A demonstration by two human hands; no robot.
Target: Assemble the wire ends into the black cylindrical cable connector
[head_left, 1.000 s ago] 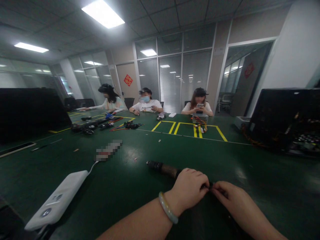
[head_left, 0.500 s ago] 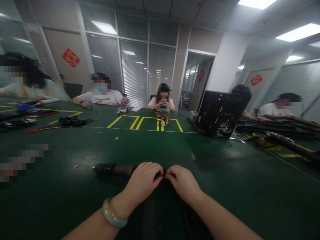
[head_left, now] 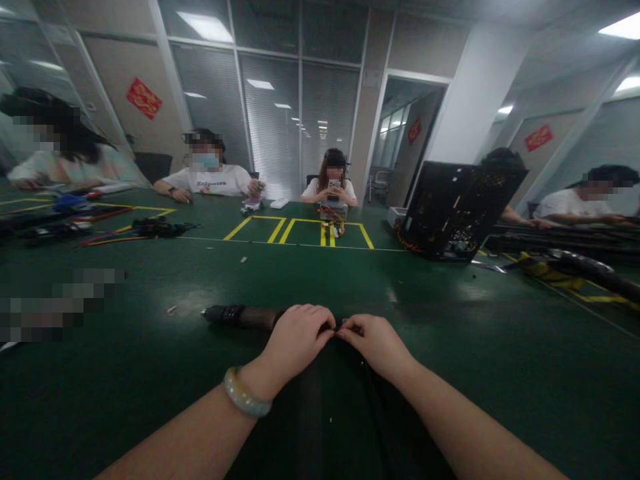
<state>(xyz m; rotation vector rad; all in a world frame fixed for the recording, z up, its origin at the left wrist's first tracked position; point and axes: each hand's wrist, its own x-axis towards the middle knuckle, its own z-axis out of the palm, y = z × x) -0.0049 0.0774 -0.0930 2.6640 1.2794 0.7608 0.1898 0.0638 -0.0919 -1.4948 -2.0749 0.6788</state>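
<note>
The cylindrical tool [head_left: 240,316] has a brownish-grey barrel, black ribbed collar and bright metal tip. It lies flat, tip pointing left, away from the left hand [head_left: 300,340]; from here, that hand hides its rear. A thin dark part [head_left: 339,325], indistinct, sits at that hand's fingertips.

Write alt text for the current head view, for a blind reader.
A left hand, bracelet at its wrist, and a right hand pinch close together on something too small to identify, the left partly hiding a dark cylindrical tool on a green table. Several people sit across it.
</note>
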